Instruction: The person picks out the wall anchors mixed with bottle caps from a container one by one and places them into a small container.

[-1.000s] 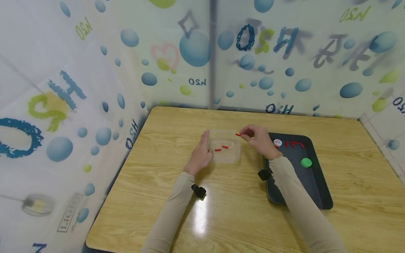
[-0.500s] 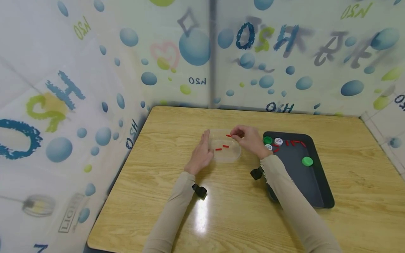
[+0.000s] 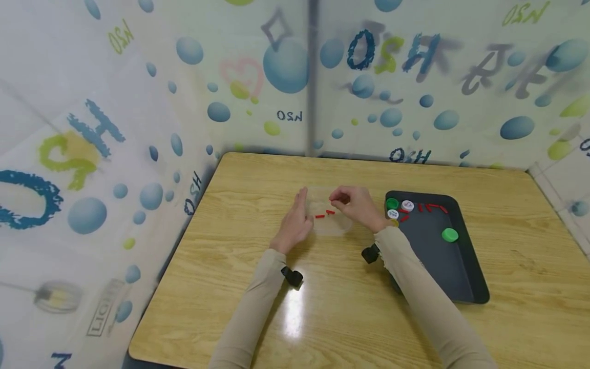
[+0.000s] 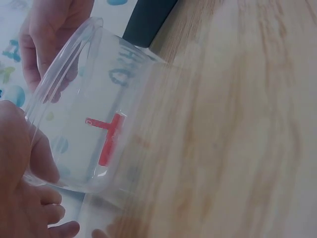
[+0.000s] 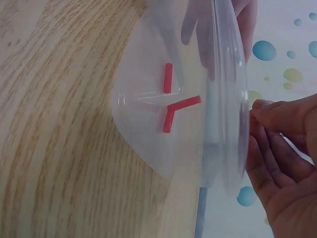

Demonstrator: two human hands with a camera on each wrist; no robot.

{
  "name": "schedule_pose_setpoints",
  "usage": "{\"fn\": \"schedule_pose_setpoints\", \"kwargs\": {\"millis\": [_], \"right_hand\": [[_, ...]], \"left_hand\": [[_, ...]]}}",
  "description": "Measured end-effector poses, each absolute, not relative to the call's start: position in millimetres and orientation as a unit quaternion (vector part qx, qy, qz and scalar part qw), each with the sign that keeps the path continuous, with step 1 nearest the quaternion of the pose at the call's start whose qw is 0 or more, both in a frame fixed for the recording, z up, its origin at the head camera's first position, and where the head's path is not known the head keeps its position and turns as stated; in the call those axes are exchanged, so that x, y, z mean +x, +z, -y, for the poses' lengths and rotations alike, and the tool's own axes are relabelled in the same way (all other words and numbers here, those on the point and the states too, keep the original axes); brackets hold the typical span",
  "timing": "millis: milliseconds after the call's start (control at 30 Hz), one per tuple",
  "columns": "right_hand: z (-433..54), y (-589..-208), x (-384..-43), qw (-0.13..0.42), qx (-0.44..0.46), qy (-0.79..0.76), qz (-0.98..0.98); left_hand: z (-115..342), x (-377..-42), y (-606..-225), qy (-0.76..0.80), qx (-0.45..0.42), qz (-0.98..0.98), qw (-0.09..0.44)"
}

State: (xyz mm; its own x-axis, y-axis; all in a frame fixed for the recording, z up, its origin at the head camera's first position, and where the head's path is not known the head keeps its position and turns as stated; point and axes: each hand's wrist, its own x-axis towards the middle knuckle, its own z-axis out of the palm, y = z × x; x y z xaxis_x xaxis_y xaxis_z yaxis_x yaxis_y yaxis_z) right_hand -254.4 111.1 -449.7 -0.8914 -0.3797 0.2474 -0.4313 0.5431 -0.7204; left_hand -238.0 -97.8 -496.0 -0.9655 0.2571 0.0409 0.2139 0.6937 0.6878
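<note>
The red stick (image 5: 184,102) that the right hand (image 3: 359,206) pinched half a second ago is out of its fingers and inside the clear plastic tub (image 5: 236,89), just below and to the left of that hand. It lies at a slant to the other two, one end meeting or nearly meeting the lower stick (image 5: 168,120), while the upper stick (image 5: 168,78) lies a little apart. So the tub now has three sticks in it, where two lay before; I judge this one only just released and cannot tell whether it has settled.

The right hand hangs at the tub's rim with thumb and forefinger tips close together and the other fingers bent. Nothing shows between the tips, so it appears to hold nothing.

The left hand (image 3: 292,224) is across the tub from it, fingers straight and side by side against the near wall, seemingly steadying it; whether the thumb hooks over the rim I cannot tell.

To the right hand's right, partly under its forearm, the dark tray (image 3: 444,266) carries more red sticks (image 3: 443,209), a green lid (image 3: 449,234) and, nearer the hand, a white cap (image 3: 407,205).
</note>
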Motion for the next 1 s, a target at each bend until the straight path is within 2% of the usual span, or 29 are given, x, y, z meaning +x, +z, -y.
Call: {"fn": "schedule_pose_setpoints", "kwargs": {"millis": [467, 1000], "right_hand": [[-138.0, -439.3, -251.8, 0.041, 0.182, 0.413, 0.891], [-192.5, -429.7, -245.7, 0.095, 0.147, 0.406, 0.897]], "left_hand": [[97.4, -235.9, -493.5, 0.379, 0.141, -0.914, 0.027], [97.7, -237.1, -495.2, 0.384, 0.139, -0.912, 0.03]]}}
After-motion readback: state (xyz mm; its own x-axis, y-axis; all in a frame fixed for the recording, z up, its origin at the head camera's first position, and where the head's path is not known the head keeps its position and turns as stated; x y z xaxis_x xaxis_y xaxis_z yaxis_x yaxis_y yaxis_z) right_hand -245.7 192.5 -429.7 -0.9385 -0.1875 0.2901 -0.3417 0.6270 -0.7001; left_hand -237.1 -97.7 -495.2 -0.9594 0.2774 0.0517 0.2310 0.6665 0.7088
